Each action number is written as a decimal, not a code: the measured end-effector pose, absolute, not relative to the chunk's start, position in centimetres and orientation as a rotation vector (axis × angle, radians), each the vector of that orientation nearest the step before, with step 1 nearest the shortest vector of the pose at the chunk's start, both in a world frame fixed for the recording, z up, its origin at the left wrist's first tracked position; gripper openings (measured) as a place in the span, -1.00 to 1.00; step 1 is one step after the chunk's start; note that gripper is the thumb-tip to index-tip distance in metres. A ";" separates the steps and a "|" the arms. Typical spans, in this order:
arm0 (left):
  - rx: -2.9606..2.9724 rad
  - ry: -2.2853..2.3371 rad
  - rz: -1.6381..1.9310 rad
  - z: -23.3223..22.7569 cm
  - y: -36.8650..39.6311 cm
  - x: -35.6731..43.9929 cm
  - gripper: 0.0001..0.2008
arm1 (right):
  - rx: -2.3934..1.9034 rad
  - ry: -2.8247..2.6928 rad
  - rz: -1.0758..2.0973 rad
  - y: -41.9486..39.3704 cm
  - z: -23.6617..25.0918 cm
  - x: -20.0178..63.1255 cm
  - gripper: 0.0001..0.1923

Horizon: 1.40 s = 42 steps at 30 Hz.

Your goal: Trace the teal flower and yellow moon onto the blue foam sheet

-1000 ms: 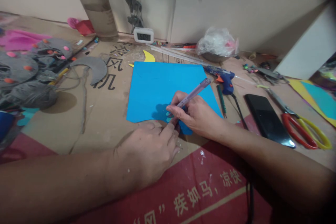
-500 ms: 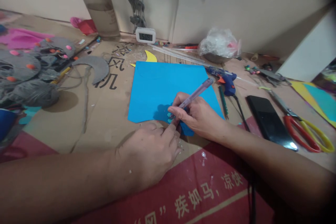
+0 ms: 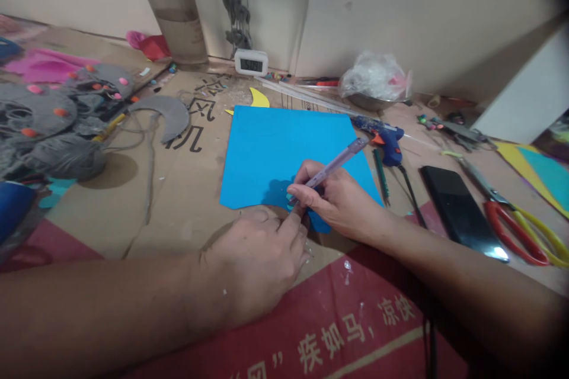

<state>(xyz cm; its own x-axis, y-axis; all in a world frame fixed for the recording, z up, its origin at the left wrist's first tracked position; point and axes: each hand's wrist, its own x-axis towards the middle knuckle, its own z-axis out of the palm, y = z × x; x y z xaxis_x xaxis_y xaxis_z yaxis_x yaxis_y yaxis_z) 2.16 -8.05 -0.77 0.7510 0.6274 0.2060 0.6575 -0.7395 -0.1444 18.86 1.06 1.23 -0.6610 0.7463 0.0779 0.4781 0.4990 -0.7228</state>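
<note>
Two hands at work on one blue sheet (image 3: 275, 148), lying flat on the cardboard-covered surface (image 3: 186, 207). Right hand (image 3: 340, 201) has its fingers closed around a pale purple pen (image 3: 335, 161), tip angled down to the sheet's near edge, cap end tilted up and away. Left hand (image 3: 255, 260) sits just below that edge, fingertips pinning something small and light teal right against the pen tip; what exactly it is, too small to tell. Those left fingers are curled and pressing down, not wrapped round anything I can make out.

Now, the risks. Pen tip and left fingertip are practically touching, so a slip of the pen could run the line onto the finger rather than along the little piece. If the left hand eases its pressure, that small piece could shift and the outline would likely wander. Most of the sheet lies unweighted beyond the hands, so a drag from the right wrist could swivel it.

Off to the right: a blue glue gun (image 3: 384, 137) near the sheet's far corner, a green pencil (image 3: 381, 176) just beside the sheet, a black phone (image 3: 460, 210), and red-and-yellow scissors (image 3: 520, 228) well apart from the work.
</note>
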 end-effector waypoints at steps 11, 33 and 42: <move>-2.751 -1.033 -0.188 -0.8 -8.0 2.1 -0.64 | -0.978 -2.364 0.993 1.0 1.2 19.0 -0.70; -2.701 -1.014 -0.284 -0.6 -7.9 2.2 -0.61 | -0.981 -1.933 1.008 1.4 0.7 19.3 -0.65; -2.702 -1.018 -0.277 -0.8 -7.9 2.1 -0.60 | -1.019 -2.108 0.883 1.6 0.4 19.4 -0.61</move>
<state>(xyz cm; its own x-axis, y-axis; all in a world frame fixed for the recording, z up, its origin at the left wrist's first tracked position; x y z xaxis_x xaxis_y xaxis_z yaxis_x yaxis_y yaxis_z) 2.09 -7.93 -0.85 0.7395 0.6214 0.2590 0.6670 -0.7285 -0.1565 19.36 1.62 0.38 -0.5034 0.8290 0.2436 0.4078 0.4765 -0.7788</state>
